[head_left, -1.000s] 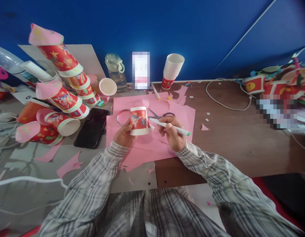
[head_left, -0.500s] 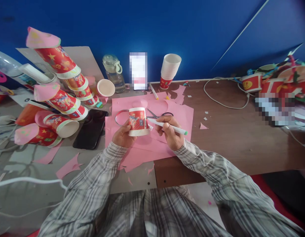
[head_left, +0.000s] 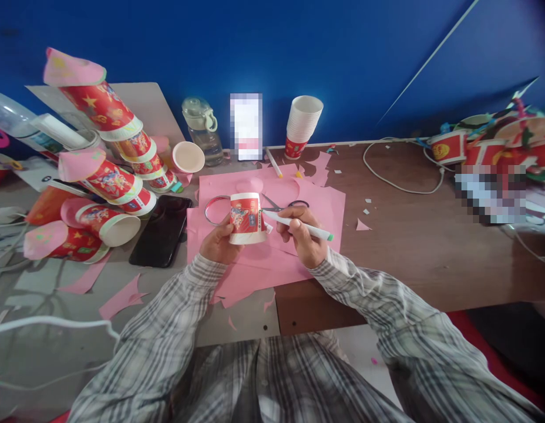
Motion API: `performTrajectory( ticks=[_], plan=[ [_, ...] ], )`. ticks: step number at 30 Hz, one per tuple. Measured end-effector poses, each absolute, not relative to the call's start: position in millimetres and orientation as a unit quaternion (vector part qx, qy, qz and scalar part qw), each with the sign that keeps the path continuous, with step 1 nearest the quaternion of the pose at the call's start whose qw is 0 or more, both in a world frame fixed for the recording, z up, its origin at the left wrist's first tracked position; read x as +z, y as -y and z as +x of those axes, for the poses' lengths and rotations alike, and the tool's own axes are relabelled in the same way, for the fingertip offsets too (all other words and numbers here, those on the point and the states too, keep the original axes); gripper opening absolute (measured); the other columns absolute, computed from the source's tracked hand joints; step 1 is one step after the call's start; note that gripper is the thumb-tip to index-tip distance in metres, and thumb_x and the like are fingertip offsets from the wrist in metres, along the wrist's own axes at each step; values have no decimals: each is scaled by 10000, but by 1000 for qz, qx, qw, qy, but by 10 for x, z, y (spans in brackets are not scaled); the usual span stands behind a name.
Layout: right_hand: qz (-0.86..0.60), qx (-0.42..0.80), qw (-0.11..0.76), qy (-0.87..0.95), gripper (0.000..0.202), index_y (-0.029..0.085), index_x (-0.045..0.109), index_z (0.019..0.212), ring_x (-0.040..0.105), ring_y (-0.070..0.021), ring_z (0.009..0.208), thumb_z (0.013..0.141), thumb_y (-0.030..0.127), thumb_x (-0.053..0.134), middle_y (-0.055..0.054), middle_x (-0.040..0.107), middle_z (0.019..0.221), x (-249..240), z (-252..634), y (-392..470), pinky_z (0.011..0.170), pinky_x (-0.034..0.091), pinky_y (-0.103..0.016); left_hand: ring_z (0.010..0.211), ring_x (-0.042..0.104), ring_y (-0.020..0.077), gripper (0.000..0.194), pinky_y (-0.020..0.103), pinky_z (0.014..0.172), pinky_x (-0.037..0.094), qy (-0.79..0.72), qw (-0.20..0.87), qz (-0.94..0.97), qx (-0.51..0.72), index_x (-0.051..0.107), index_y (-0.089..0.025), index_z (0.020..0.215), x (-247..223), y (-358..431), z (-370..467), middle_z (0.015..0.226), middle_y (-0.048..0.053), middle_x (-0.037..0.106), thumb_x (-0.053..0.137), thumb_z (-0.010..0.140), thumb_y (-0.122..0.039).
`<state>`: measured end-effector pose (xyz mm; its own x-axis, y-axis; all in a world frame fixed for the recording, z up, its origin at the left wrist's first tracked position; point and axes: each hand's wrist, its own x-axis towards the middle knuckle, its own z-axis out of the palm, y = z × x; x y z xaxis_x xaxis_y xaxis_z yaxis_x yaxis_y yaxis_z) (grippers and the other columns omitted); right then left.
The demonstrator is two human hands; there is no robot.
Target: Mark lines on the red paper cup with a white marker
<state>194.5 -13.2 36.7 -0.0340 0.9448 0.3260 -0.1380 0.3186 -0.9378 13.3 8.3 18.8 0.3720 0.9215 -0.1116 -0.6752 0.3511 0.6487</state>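
Note:
A red and white printed paper cup (head_left: 246, 217) is gripped from its left side by my left hand (head_left: 220, 242), held above the pink paper (head_left: 255, 273). In my right hand (head_left: 304, 238) is a white marker pen (head_left: 314, 230) with a green end, its tip at the cup's right side. Whether the tip touches the cup I cannot tell for sure. Behind my right hand lie scissors (head_left: 300, 204) with dark handles, partly hidden. A roll of tape (head_left: 214, 210) rests on the pink paper, left of the cup.
Paper cups with pink cone tops (head_left: 100, 108) are stacked and lying at the left, near a black phone (head_left: 160, 232). At the back stand a water bottle (head_left: 202, 132), a blurred bright screen (head_left: 246, 126) and nested cups (head_left: 302, 126). A white cable (head_left: 402, 187) curls at right.
Both hands stay in nearly the same place. The cup has turned very slightly in my left hand, and the marker tip remains at its right side.

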Motion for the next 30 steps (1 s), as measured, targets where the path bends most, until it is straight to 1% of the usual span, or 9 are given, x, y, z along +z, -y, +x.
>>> performTrajectory(
  ticks=[4,6,9,13,19,25,27,30],
  plan=[
    [-362,461,593,552,326,168,566,936,472,-121,509,828,461,471,-19,572,664,359,1948,128,487,399,-279,701,614,149,346,249,648,491,-234,790,253,508,574,-169,952,172,-86,124,843,12,673,609,608,-185],
    [-364,465,591,549,333,168,571,933,474,-125,510,825,467,471,-20,569,660,352,1950,130,480,396,-278,710,614,154,345,255,651,491,-240,791,249,504,575,-168,945,173,-88,120,847,13,674,610,602,-184],
    [-361,470,586,552,338,170,583,909,474,-132,507,820,476,470,-19,563,640,339,1951,144,463,387,-277,765,618,174,304,297,729,497,-254,787,239,509,578,-167,909,179,-96,116,831,13,674,595,606,-184],
    [-363,473,573,562,332,177,587,900,476,-136,494,823,473,459,-24,562,640,327,1946,185,461,394,-287,781,615,186,265,365,831,484,-261,778,233,521,587,-180,869,172,-112,110,811,2,667,591,605,-194],
    [-353,480,544,591,298,188,582,933,469,-137,497,842,433,439,-26,563,651,339,1925,258,468,404,-293,901,586,218,356,425,908,435,-276,769,246,521,547,-188,987,173,-115,105,898,31,643,564,635,-230],
    [-352,466,514,628,310,183,595,928,532,-158,546,839,441,449,-42,591,671,373,1908,320,502,435,-303,828,579,195,270,394,876,437,-276,758,255,533,563,-182,895,177,-118,124,837,12,638,553,625,-193],
    [-350,467,512,629,323,182,595,934,527,-153,542,838,453,448,-45,594,687,369,1908,326,504,435,-305,861,578,210,294,401,880,434,-273,759,264,529,562,-175,915,172,-117,130,860,23,641,558,623,-202],
    [-350,483,546,589,340,180,590,920,497,-145,511,824,479,459,-33,578,662,345,1919,283,467,403,-291,879,586,223,358,419,891,434,-272,761,266,525,549,-170,972,173,-111,134,895,36,643,576,618,-221]
  ],
)
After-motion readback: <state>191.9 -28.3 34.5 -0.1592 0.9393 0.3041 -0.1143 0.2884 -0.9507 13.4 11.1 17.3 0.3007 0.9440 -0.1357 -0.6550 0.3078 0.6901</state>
